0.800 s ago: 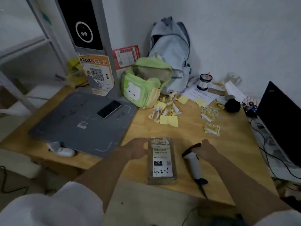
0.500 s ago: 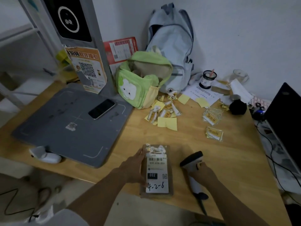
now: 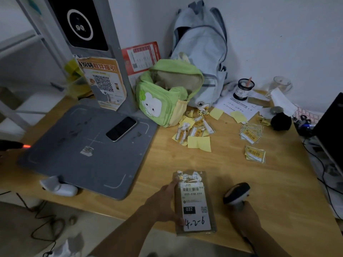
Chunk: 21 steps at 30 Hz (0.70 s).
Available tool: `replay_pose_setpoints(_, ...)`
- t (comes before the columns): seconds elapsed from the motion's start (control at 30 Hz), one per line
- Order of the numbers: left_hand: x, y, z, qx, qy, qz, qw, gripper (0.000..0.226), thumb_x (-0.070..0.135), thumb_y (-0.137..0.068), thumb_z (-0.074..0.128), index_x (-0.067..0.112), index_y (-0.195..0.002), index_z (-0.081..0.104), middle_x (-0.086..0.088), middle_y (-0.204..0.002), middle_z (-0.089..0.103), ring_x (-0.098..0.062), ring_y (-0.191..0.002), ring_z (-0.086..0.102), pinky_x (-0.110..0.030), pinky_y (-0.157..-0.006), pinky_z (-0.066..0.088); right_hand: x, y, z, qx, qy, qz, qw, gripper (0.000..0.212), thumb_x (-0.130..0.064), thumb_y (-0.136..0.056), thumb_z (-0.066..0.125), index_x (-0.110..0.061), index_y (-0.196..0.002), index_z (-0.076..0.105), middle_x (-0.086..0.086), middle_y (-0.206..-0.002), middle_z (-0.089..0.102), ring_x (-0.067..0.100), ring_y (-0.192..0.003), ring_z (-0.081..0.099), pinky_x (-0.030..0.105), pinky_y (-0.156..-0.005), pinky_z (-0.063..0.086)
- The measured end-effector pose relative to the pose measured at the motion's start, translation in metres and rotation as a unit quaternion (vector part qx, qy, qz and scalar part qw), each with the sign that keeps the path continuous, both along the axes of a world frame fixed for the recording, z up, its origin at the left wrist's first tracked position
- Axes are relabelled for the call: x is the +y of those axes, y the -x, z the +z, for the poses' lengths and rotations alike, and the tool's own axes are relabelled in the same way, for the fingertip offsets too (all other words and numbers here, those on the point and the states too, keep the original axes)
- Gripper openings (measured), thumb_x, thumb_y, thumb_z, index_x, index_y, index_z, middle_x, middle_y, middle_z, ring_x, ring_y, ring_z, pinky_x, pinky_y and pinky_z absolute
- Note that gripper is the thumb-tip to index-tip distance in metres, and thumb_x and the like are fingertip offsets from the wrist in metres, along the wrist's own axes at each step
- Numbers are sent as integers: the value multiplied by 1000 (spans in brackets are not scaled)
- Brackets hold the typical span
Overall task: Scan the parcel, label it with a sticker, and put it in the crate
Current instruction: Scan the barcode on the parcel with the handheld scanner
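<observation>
A flat brown parcel [image 3: 193, 201] with a white shipping label marked "032" and "4-2-6" lies at the near edge of the wooden table [image 3: 232, 182]. My left hand [image 3: 163, 204] grips its left side, thumb on the label. Just to its right, my right hand [image 3: 246, 217] is closed on the handle of a black-and-white barcode scanner [image 3: 236, 193], whose head points up and away. Yellow stickers [image 3: 255, 153] lie in small piles farther back on the table. No crate is in view.
A grey scanning pad [image 3: 83, 158] with a phone [image 3: 121, 128] on it fills the table's left. A green bag [image 3: 165, 97] and pale blue backpack [image 3: 202, 51] stand at the back. A dark monitor [image 3: 332, 123] and cables sit at the right edge. A white device [image 3: 59, 188] lies front left.
My right hand lifted the scanner upright off the table. The left hand closed on the parcel's left side. The view shifted closer and to the left.
</observation>
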<state>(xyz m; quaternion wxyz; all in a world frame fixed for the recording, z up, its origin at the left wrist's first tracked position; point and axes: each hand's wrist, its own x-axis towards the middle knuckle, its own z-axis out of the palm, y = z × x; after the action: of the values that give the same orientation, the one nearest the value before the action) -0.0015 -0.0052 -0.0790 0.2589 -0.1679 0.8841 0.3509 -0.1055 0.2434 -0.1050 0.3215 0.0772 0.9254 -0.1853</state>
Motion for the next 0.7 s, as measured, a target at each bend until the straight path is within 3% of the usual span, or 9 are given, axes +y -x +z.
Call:
replay_pose_setpoints(0.07,-1,1,4,5,17,-14,1000,139,51,-45,88,41,-149,-3,4,-162,9,-25,-143,30,-49,-111,36,13,1,-1,6,9,-59,998,15,-18,-96,42,-5,-99,49,12,-88,56,27,-77,55,32,-59,42)
replay_pose_setpoints(0.2,1,5,13,5,69,-52,996,137,55,-45,86,36,-150,-1,8,-160,-23,-30,-141,28,-51,-107,39,30,-2,19,28,49,-151,987,10,-14,-89,56,-7,-83,53,13,-68,51,26,-58,47,31,-54,36)
replay_pose_setpoints(0.27,2,7,18,18,87,-76,993,136,56,-45,86,32,-150,3,13,-159,-23,-28,-137,34,-50,-104,42,26,-4,36,49,87,-177,979,17,-11,-87,60,-7,-74,49,14,-62,46,25,-54,43,34,-53,35)
replay_pose_setpoints(0.47,-6,14,21,37,95,-105,989,134,56,-46,85,26,-151,7,10,-162,-15,-25,-134,42,-44,-102,45,-12,-28,99,59,234,-233,942,15,-10,-88,60,-2,-77,54,17,-64,48,24,-50,43,32,-50,36)
replay_pose_setpoints(0.7,-11,10,13,65,62,-95,991,135,58,-48,83,25,-152,3,11,-161,-15,-16,-144,30,-41,-104,44,-53,-90,129,32,257,-135,957,21,-9,-86,61,0,-68,54,18,-60,51,21,-37,40,26,-41,33)
